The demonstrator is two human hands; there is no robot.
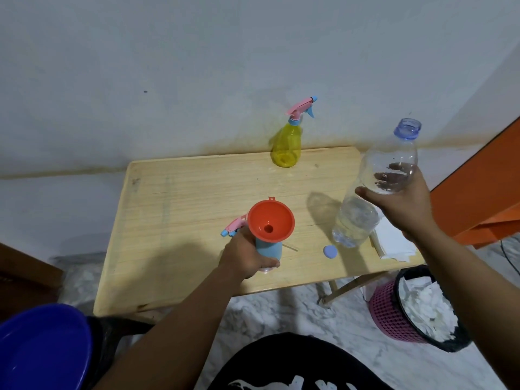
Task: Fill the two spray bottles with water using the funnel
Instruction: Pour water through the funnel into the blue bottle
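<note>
The orange funnel [270,222] sits upright in the neck of the blue spray bottle [268,249], its wide mouth facing up and its spout hole in plain sight. That bottle stands near the front of the wooden surface [197,192], and the left hand [247,256] is wrapped round its body, fingers curled across the front, steadying it. Its pink and blue spray head [233,225] lies just beside the funnel at about nine o'clock, partly hidden behind the hand.

From the funnel, the clear water bottle [377,184] lies at about two to three o'clock, well apart and higher up. The right hand [405,204] grips it round the middle. Its long axis runs steeply, base down toward the surface and open, uncapped neck up and away at about one o'clock, so the mouth points away from the funnel; water lies in the lower part. To pour, I judge the neck must swing over toward nine o'clock and tip down above the funnel's rim.

The bottle's blue cap [330,252] lies on the surface between the two bottles. The yellow spray bottle [287,144] stands at the back edge, at twelve o'clock from the funnel, its sprayer on.
</note>
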